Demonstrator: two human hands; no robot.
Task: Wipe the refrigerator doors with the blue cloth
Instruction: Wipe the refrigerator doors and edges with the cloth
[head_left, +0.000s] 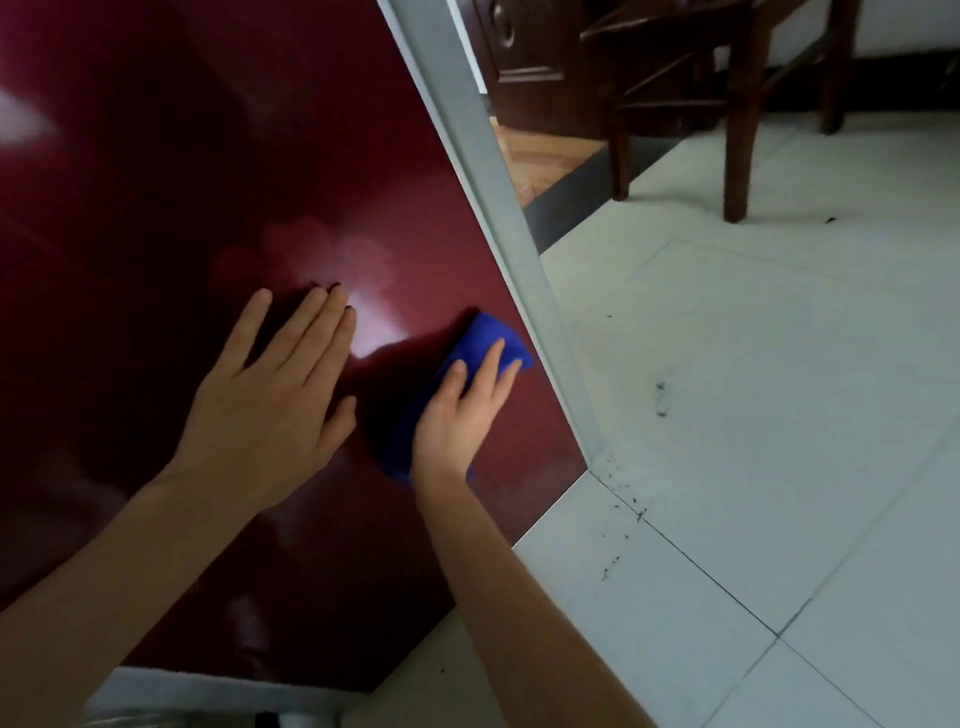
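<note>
Two bare hands lie against the refrigerator door (208, 156), a flat, deep red panel with a glossy finish that fills the left and centre of the frame and carries soft pale reflections near its middle. The left hand (270, 410), left of centre, is spread flat on the red surface, fingers straight and close together, thumb angled out to the side. Just to its right, the right hand (460, 415) presses the blue cloth (488, 338) against the door with straight fingers laid over it; its thumb is hidden. The cloth is a soft, bright blue fabric bunched into a long pad that runs from under the wrist to past the fingertips, its rounded upper end close to the door's right edge. That edge is bordered by a smooth, pale grey edge strip (498, 197), a straight band slanting from the top centre down towards the lower middle of the frame. Right of it spreads the floor (779, 467), large whitish tiles with thin dark grout lines and a scatter of dark specks (661, 400) near the foot of the door. At the upper right stands a dark wooden chair (737, 130) with straight legs and crossbars, and beside it, at the top centre, a dark carved wooden panel (530, 67).
</note>
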